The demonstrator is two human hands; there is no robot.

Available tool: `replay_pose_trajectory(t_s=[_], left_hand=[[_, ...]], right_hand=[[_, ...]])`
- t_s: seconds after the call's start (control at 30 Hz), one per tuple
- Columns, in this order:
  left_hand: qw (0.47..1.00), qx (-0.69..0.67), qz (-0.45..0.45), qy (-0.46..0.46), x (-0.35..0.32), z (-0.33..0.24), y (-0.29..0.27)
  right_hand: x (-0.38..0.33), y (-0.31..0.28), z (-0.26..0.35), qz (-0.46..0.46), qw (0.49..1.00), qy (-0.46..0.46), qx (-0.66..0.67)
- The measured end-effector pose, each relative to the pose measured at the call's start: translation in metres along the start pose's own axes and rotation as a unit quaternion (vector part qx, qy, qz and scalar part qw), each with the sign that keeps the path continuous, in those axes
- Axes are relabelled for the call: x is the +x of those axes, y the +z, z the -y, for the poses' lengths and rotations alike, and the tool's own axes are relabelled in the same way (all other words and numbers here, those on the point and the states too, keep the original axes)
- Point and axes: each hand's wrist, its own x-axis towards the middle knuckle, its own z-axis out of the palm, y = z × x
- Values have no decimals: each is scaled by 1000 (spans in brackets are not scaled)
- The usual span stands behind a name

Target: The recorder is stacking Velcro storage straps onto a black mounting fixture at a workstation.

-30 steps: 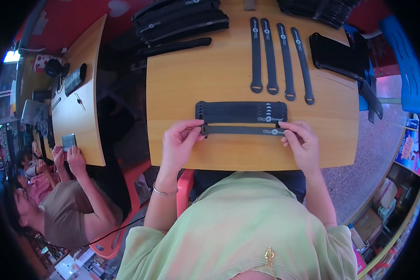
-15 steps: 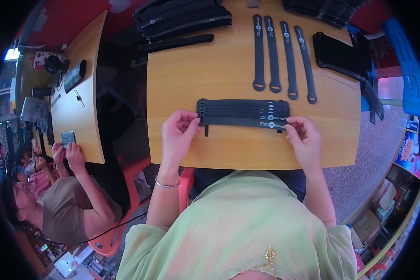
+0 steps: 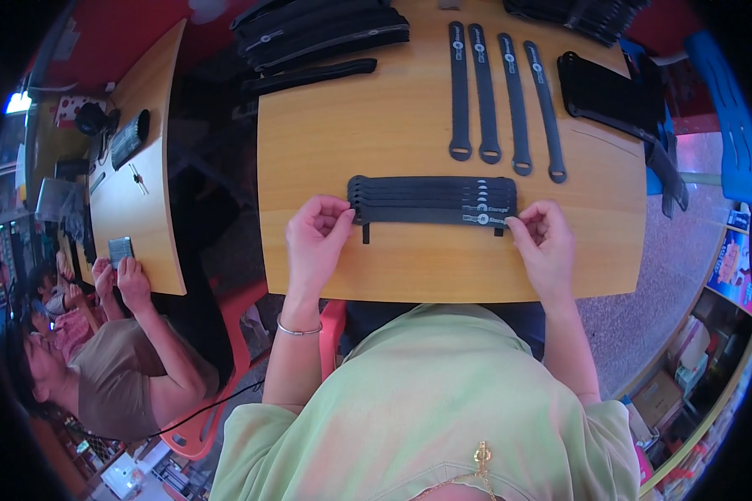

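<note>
Nearest in view is the person's light green top, with both forearms reaching up from it onto the pale wooden tabletop (image 3: 409, 267). The left hand (image 3: 316, 240) has its fingers curled and pinched on the left end of a flat black strap with a white printed label (image 3: 430, 215); a thin silver bangle (image 3: 298, 331) circles that wrist. The right hand (image 3: 543, 242) pinches the strap's right end in the same way, fingertips closed on it. This strap lies crosswise near the near edge of the tabletop, just in front of and touching a neat row of like black straps (image 3: 433, 189) laid side by side.

Farther off, to the right of centre, four long black straps with ringed ends (image 3: 501, 100) lie lengthwise, set a little apart from one another. Right of them sits a black flat pouch (image 3: 606, 88) at the tabletop's right edge. At the far left a heap of black straps (image 3: 322, 33) rests, with one single black strap (image 3: 309, 75) just nearer.

A red plastic chair (image 3: 217, 401) stands at the near left. Beyond it, at a second wooden tabletop (image 3: 146, 225) on the left, another person in a brown top sits holding a small dark phone (image 3: 120, 250). The floor on the right is speckled grey stone.
</note>
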Motion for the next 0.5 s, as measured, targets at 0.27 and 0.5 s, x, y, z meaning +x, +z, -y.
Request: replay_pose_trajectory(t_s=[0.27, 0.5], left_hand=[[1000, 15, -7, 7, 0, 3, 0], [1000, 18, -7, 11, -1, 1, 1]], right_hand=[[1, 3, 4, -10, 1000, 4, -24], [5, 4, 8, -10, 998, 17, -52]])
